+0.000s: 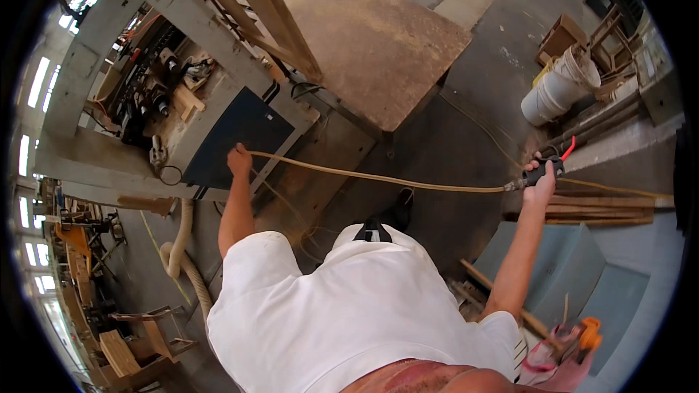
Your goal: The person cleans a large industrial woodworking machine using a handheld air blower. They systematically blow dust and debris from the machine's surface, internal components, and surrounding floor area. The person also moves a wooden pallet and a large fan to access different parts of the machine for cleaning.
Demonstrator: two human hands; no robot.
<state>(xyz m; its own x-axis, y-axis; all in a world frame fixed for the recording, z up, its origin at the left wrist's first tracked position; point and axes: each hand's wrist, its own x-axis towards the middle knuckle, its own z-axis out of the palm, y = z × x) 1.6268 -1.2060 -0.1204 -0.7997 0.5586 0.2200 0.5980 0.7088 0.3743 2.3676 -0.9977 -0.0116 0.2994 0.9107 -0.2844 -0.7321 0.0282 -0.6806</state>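
My right hand (540,186), out to the right, is closed around a black air blow gun (549,168) with a red part sticking up at its far end. A thin yellowish air hose (378,177) runs from the gun's metal coupling across the front of my body. At its other side my left hand (239,161) pinches the hose, with the fingers closed. Behind that hand is the dark blue panel (244,135) of a large grey machine (109,167). The hose sags slightly between my hands.
A worn brown-topped table (378,44) stands ahead, with wooden posts (273,11) at its left. White buckets (557,91) and stacked boards (601,207) are at the right. A ribbed duct (186,247) hangs at the left; a blue-grey cabinet (546,255) stands beside my right arm.
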